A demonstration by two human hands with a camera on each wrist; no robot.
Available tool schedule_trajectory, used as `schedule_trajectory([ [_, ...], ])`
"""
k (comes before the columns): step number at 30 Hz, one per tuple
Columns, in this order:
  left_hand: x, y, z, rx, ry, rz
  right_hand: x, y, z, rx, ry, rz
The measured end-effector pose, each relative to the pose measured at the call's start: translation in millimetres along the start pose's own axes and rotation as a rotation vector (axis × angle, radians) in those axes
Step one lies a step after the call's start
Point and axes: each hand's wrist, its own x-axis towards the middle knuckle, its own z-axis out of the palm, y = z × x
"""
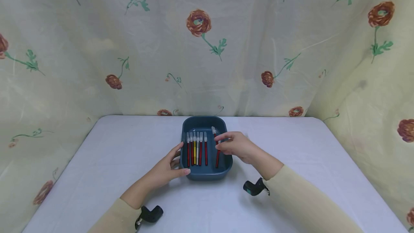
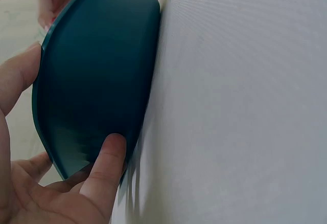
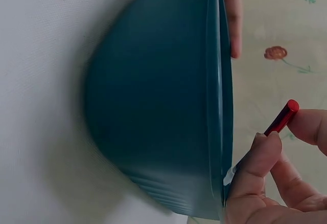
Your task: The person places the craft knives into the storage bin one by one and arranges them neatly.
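Observation:
On the white table stands a dark blue tray (image 1: pixel 207 175). My left hand (image 1: pixel 165 170) rests against its left side, fingers spread on the wall and thumb at the near left rim. In the left wrist view, a fingertip (image 2: pixel 116 144) touches the outer wall. Over the tray's right part, my right hand (image 1: pixel 237 146) pinches a slim red pen-shaped tool (image 1: pixel 217 159) with a clear cap. Its red end (image 3: pixel 292 106) shows between thumb and fingers in the right wrist view. Left of it, several similar capped tools (image 1: pixel 197 148), red, yellow and pale, lie side by side.
The white tabletop (image 1: pixel 129 143) extends around the tray. Behind it hangs a pale flowered curtain (image 1: pixel 242 46), which also covers both sides. A black wrist camera is strapped near each cuff.

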Motion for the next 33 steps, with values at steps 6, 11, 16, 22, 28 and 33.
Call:
schedule_trajectory([
  [6,0.4,-0.2,0.4,0.011,0.000,-0.006,4.8,-5.1,4.3,-0.030,-0.006,0.016],
  [11,0.6,-1.0,0.6,0.001,-0.004,-0.010,10.3,-11.3,5.8,-0.069,-0.034,0.033],
  [16,0.4,-0.3,0.6,-0.002,-0.008,-0.013,16.4,-15.2,6.3,-0.108,-0.073,0.032],
  [22,0.4,0.4,0.4,-0.003,-0.009,-0.014,21.5,-18.5,8.1,-0.153,-0.107,0.050],
  [28,-0.4,-0.4,0.1,0.005,-0.017,-0.019,26.1,-18.5,9.4,-0.170,-0.114,0.086],
  [33,0.5,-1.1,0.2,-0.006,-0.011,-0.016,29.8,-17.3,9.3,-0.204,-0.118,0.091],
])
